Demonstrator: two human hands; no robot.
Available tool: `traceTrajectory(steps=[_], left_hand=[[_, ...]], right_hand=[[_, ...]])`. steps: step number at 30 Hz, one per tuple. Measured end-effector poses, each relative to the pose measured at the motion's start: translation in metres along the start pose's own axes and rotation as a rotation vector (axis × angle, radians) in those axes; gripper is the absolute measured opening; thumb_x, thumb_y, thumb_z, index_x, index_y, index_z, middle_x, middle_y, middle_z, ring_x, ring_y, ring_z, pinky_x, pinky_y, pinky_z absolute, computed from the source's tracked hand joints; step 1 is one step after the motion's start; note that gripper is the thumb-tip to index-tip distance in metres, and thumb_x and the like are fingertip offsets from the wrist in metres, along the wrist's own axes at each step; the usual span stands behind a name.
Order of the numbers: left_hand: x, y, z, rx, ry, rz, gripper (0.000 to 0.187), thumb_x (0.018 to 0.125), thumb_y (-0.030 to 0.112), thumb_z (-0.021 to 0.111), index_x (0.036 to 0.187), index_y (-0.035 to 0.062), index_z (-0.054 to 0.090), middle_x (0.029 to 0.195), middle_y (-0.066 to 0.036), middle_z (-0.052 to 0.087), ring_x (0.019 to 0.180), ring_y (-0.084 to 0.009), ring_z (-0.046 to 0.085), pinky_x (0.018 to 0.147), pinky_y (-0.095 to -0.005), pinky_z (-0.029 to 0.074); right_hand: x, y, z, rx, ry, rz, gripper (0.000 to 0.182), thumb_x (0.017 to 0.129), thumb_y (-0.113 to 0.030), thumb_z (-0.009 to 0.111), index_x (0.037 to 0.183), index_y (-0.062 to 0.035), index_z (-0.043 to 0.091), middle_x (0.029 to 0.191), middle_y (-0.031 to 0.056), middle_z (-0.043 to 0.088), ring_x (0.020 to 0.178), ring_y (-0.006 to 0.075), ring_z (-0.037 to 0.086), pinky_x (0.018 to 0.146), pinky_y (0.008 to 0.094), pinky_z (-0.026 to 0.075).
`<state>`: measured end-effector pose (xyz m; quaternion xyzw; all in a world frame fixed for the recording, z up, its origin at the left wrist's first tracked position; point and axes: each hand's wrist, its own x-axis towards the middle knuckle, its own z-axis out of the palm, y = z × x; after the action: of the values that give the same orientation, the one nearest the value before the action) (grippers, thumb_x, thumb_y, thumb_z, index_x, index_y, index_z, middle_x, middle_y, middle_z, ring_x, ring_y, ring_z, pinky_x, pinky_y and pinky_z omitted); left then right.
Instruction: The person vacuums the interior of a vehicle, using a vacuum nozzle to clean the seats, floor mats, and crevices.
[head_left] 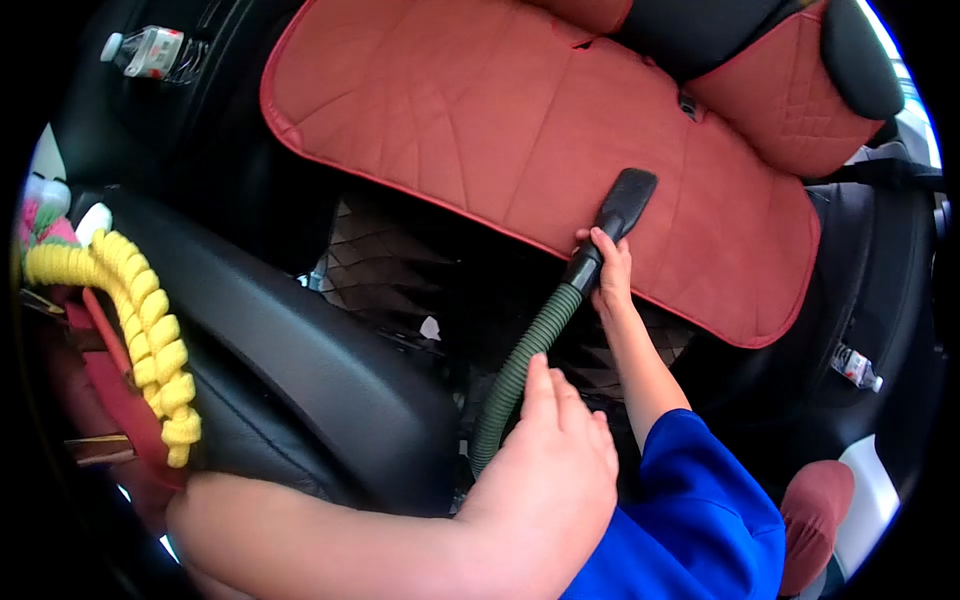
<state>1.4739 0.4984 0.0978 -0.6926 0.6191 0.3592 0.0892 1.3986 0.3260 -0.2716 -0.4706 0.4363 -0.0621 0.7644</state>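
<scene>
Far off to the left of my grip I saw a yellow curly cord (150, 330) lying on a dark console (300, 370). High above it, a water bottle (148, 50) sat in a dark pocket.

Next came my left hand (545, 470), close to the camera. It lay flat with the fingers together, and it rested on the green hose (520, 365). I could not tell if it was squeezing the hose or just touching it.

The hose ran up and to the right from that hand, straight to my right hand (610, 270). That hand was wrapped tight around the black neck where the hose met the vacuum nozzle (620, 205). The nozzle stuck out just above my fingers, and its tip pressed on the red seat cushion (520, 130). The dark floor mat (400, 270) lay below and to the left of that grip. My blue sleeve (700, 500) was lower down, on the right arm.
</scene>
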Motion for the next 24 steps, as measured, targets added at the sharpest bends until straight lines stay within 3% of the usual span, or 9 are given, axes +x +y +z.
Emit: traceTrajectory(steps=[5, 9, 14, 17, 19, 21, 22, 23, 24], left_hand=[[0.0, -0.008, -0.008, 0.01, -0.097, 0.024, 0.046, 0.094, 0.019, 0.048, 0.135, -0.0033, 0.052, 0.127, -0.022, 0.06, 0.125, -0.0373, 0.052, 0.111, -0.054, 0.031], [0.013, -0.014, -0.021, 0.071, -0.239, -0.138, 0.048, 0.092, 0.017, 0.051, 0.135, -0.0036, 0.052, 0.129, -0.02, 0.06, 0.126, -0.0372, 0.051, 0.114, -0.0538, 0.028], [0.037, -0.064, -0.019, 0.41, 0.425, -0.314, 0.038, 0.079, 0.014, 0.056, 0.112, -0.0034, 0.065, 0.111, -0.017, 0.066, 0.115, -0.0337, 0.059, 0.105, -0.0526, 0.041], [0.021, -0.078, -0.056, -0.401, 0.662, -0.203, 0.039, 0.097, 0.011, 0.039, 0.13, -0.0028, 0.055, 0.141, -0.021, 0.05, 0.126, -0.0341, 0.054, 0.108, -0.052, 0.039], [0.002, -0.076, -0.052, -1.219, 1.164, -0.206, 0.05, 0.097, 0.008, 0.037, 0.146, 0.0016, 0.036, 0.155, -0.021, 0.031, 0.139, -0.0364, 0.039, 0.117, -0.0515, 0.028], [-0.002, -0.082, -0.051, -1.406, 1.522, -0.238, 0.058, 0.098, 0.007, 0.036, 0.154, 0.0063, 0.018, 0.159, -0.018, 0.02, 0.148, -0.0337, 0.021, 0.121, -0.051, 0.016], [-0.013, -0.092, -0.035, -1.624, 1.369, 0.073, 0.059, 0.099, 0.007, 0.035, 0.154, 0.0081, 0.015, 0.16, -0.015, 0.018, 0.149, -0.0317, 0.015, 0.122, -0.0503, 0.012], [-0.014, -0.088, -0.041, -1.699, 1.375, -0.006, 0.056, 0.1, 0.006, 0.034, 0.154, 0.0089, 0.018, 0.158, -0.015, 0.024, 0.147, -0.0304, 0.023, 0.122, -0.0494, 0.015], [-0.017, -0.089, -0.034, -1.785, 1.274, 0.062, 0.056, 0.099, 0.005, 0.035, 0.153, 0.0087, 0.019, 0.156, -0.015, 0.027, 0.146, -0.0299, 0.026, 0.121, -0.0492, 0.018]], right_hand=[[0.016, -0.027, 0.011, 0.028, -0.09, 0.022, 0.038, 0.089, -0.016, 0.068, 0.114, -0.0076, 0.041, 0.083, 0.0112, 0.063, 0.06, 0.0214, 0.064, 0.052, 0.0345, 0.055], [-0.025, -0.052, 0.049, 0.296, -0.227, -0.135, 0.07, 0.085, -0.011, 0.07, 0.138, -0.0168, 0.024, 0.107, 0.0124, 0.054, 0.069, 0.0239, 0.064, 0.062, 0.0391, 0.058], [-0.092, -0.036, 0.099, 0.32, -0.633, 0.365, 0.096, 0.078, -0.005, 0.07, 0.151, -0.0204, 0.009, 0.11, 0.014, 0.05, 0.067, 0.0216, 0.061, 0.061, 0.036, 0.056], [-0.099, 0.004, 0.125, -0.029, -1.032, 0.455, 0.095, 0.079, -0.007, 0.069, 0.154, -0.0169, 0.011, 0.103, 0.014, 0.054, 0.064, 0.0182, 0.06, 0.055, 0.0324, 0.053], [-0.105, 0.056, 0.137, -0.076, -1.147, 0.604, 0.077, 0.081, -0.01, 0.068, 0.149, -0.0101, 0.031, 0.093, 0.0121, 0.056, 0.062, 0.0176, 0.059, 0.051, 0.0299, 0.051], [-0.086, 0.113, 0.14, -0.204, -1.171, 0.788, 0.067, 0.081, -0.016, 0.069, 0.142, -0.0058, 0.045, 0.097, 0.0155, 0.065, 0.076, 0.023, 0.065, 0.066, 0.0322, 0.055], [-0.073, 0.153, 0.138, -0.633, -1.139, 0.487, 0.07, 0.079, -0.022, 0.07, 0.142, -0.0054, 0.046, 0.107, 0.0189, 0.065, 0.09, 0.0277, 0.066, 0.076, 0.0351, 0.054], [-0.062, 0.19, 0.137, -1.037, -1.057, 0.173, 0.073, 0.077, -0.028, 0.071, 0.141, -0.0051, 0.046, 0.118, 0.0223, 0.065, 0.104, 0.0324, 0.066, 0.087, 0.0379, 0.053], [-0.048, 0.215, 0.132, -1.044, -1.043, 0.262, 0.076, 0.074, -0.032, 0.071, 0.141, -0.005, 0.047, 0.125, 0.0236, 0.061, 0.114, 0.0339, 0.061, 0.095, 0.0382, 0.049]])
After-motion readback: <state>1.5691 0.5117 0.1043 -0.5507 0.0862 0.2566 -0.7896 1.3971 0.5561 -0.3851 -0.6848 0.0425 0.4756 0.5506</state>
